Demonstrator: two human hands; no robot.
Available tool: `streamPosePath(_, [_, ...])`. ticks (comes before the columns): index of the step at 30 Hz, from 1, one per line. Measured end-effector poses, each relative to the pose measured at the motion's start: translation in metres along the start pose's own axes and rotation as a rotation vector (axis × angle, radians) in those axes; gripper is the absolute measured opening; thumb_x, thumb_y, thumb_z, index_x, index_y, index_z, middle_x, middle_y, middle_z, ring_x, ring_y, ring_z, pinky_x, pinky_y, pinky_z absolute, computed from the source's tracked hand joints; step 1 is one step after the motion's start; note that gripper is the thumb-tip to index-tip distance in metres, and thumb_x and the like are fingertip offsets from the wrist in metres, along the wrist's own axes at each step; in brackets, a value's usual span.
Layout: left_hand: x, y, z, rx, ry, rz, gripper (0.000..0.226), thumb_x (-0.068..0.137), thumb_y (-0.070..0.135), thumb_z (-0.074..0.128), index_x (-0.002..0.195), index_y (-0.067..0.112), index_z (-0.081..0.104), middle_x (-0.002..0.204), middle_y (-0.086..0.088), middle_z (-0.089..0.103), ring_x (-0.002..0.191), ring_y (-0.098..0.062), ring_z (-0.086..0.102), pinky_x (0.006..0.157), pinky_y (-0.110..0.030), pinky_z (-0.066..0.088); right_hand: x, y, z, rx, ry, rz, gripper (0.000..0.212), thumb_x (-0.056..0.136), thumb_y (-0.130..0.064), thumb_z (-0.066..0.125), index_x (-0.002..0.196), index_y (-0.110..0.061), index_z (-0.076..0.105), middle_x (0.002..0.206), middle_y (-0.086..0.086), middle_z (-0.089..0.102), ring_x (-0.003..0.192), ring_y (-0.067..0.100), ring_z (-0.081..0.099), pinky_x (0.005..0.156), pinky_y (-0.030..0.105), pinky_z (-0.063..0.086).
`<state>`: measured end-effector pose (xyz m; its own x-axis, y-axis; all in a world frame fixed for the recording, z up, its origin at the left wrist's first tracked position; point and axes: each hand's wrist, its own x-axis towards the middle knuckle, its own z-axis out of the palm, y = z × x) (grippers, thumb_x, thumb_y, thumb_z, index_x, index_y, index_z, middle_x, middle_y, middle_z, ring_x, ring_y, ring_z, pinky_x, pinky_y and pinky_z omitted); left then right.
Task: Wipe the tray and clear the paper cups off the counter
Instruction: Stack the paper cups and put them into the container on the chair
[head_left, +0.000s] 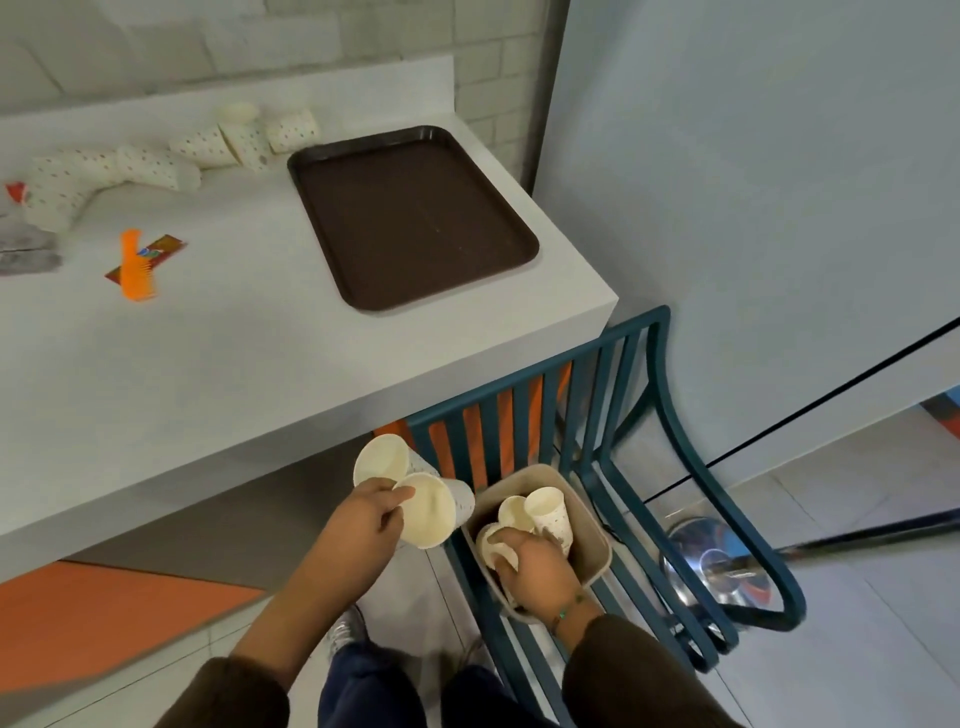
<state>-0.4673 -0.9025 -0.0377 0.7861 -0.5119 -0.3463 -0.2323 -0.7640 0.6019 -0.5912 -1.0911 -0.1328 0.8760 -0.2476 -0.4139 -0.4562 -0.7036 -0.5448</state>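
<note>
A dark brown tray lies bare on the white counter near its right corner. Several dotted paper cups lie tipped along the counter's back left. Below the counter edge, my left hand pinches two paper cups by their rims, mouths facing me. My right hand reaches into a beige bin standing on a teal chair, its fingers curled round a cup. Two more cups lie inside the bin.
An orange comb rests on a red wrapper on the counter's left part, with a grey cloth at the left edge. The teal slatted chair stands against the counter's right end. A shiny metal bowl sits on the floor beyond.
</note>
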Motion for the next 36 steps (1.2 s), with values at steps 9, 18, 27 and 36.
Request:
streamPosePath(9, [-0.002, 0.016, 0.053, 0.195, -0.140, 0.040, 0.040, 0.096, 0.016, 0.039, 0.135, 0.018, 0.046, 0.139, -0.003, 0.039, 0.112, -0.020, 0.054, 0.100, -0.023, 0.039, -0.018, -0.029, -0.023, 0.688, 0.135, -0.037, 0.061, 0.069, -0.074, 0.057, 0.120, -0.042, 0.054, 0.115, -0.019, 0.061, 0.107, -0.003, 0.056, 0.087, 0.014, 0.047])
streamPosePath(18, [-0.007, 0.022, 0.077, 0.009, -0.164, 0.099, 0.024, 0.094, 0.019, 0.048, 0.103, 0.041, 0.052, 0.120, 0.003, 0.055, 0.090, -0.007, 0.054, 0.079, -0.009, 0.039, -0.014, -0.001, -0.023, 0.399, 0.180, 0.167, 0.028, 0.096, -0.013, 0.042, 0.119, -0.015, 0.058, 0.111, 0.008, 0.065, 0.101, 0.022, 0.059, 0.087, 0.024, 0.045])
streamPosePath(27, [0.005, 0.004, 0.071, -0.074, -0.029, -0.061, 0.037, 0.089, 0.018, 0.058, 0.122, 0.032, 0.046, 0.116, 0.003, 0.062, 0.083, -0.007, 0.055, 0.078, -0.014, 0.042, 0.032, 0.023, -0.018, 0.366, 0.118, 0.398, 0.031, 0.093, -0.014, 0.043, 0.122, -0.009, 0.052, 0.115, 0.020, 0.062, 0.097, 0.037, 0.063, 0.085, 0.046, 0.053])
streamPosePath(36, [0.003, 0.005, 0.067, -0.020, -0.064, 0.017, 0.035, 0.091, 0.017, 0.055, 0.124, 0.030, 0.051, 0.125, 0.001, 0.058, 0.103, -0.012, 0.058, 0.086, -0.015, 0.041, 0.018, 0.020, -0.021, 0.392, 0.016, 0.194, 0.046, 0.081, -0.042, 0.064, 0.124, -0.034, 0.050, 0.124, -0.007, 0.059, 0.107, 0.015, 0.056, 0.093, 0.027, 0.043])
